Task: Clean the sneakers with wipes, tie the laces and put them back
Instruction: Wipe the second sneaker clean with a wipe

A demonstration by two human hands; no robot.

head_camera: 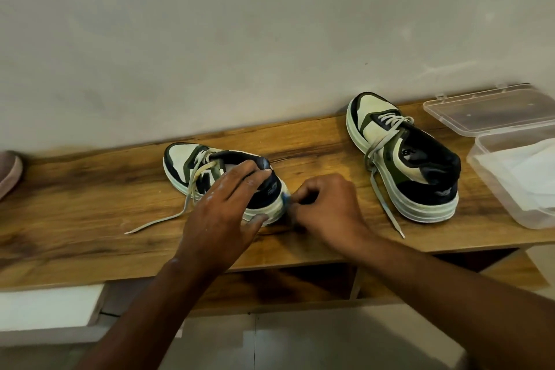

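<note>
The left hand (223, 207) lies over the heel of the near cream, olive and black low-top sneaker (210, 177), its fingers curled over the dark collar and its thumb pressed against the white sole, so it holds the shoe steady on the wooden bench top (90, 219). The right hand (326, 207) is just right of that heel with its fingers curled tight, pinching a small, blurred bluish-white wipe (286, 200) against the back of the sole. This sneaker sits left of centre, toe pointing to the far left, and its pale flat lace (168, 218) is untied, one end trailing across the wood toward the near left. The second matching sneaker (402, 156) stands well apart to the right, toe toward the far wall, heel nearer; its laces (384, 189) are loose too, one end running down past the sole onto the wood. Further right, at the bench's end, is a clear plastic box (492, 186) holding folded white wipes (528, 171), and its clear hinged lid (486, 111) lies open behind it against the pale plaster wall (270, 24). At the far left edge a rounded pinkish shape (9, 173) rests on the bench, cut off by the frame. Below the top, dark open compartments (315, 282) show, and a pale tiled floor (300, 342) lies nearest.
</note>
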